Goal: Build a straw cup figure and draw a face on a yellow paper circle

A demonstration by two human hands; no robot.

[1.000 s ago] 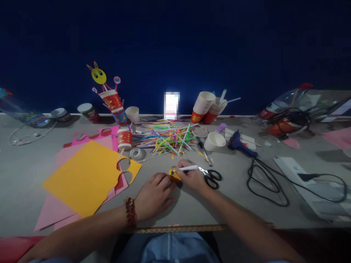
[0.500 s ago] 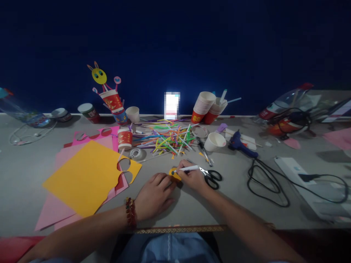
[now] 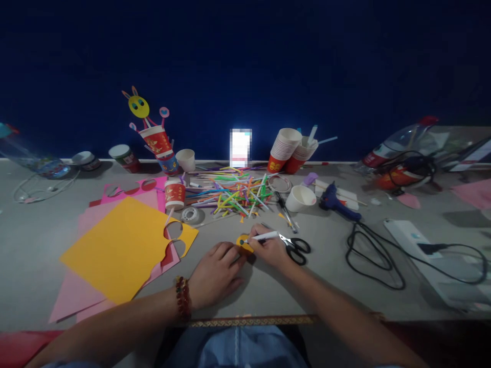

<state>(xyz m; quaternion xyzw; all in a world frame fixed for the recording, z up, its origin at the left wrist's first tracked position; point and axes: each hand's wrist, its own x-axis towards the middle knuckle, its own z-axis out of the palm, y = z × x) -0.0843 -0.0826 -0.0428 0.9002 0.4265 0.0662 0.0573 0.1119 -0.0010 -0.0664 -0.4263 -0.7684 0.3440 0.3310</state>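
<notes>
In my right hand (image 3: 266, 246) is a white marker pen (image 3: 266, 235), gripped in a pinch with its tip at a small yellow paper disc (image 3: 244, 239). Dark marks show on the disc. My left hand (image 3: 217, 271) lies on the table, its fingertips at the disc's lower left edge and its thumb apart. Black-handled scissors (image 3: 299, 250) lie just right of my right hand, their blades partly hidden behind it. Left of my left hand, a cut yellow sheet (image 3: 118, 245) rests on pink sheets (image 3: 72, 291).
Behind my hands lies a pile of coloured sticks (image 3: 241, 194). Stacked paper cups (image 3: 284, 148) and a decorated cup figure (image 3: 155, 140) stand at the back. To the right are a white cup (image 3: 300, 198), blue glue gun (image 3: 337, 204), looped cord (image 3: 374, 266) and power strip (image 3: 414, 245).
The marker tip and my right hand have shifted very slightly over the disc. My left hand and the objects around have stayed in place.
</notes>
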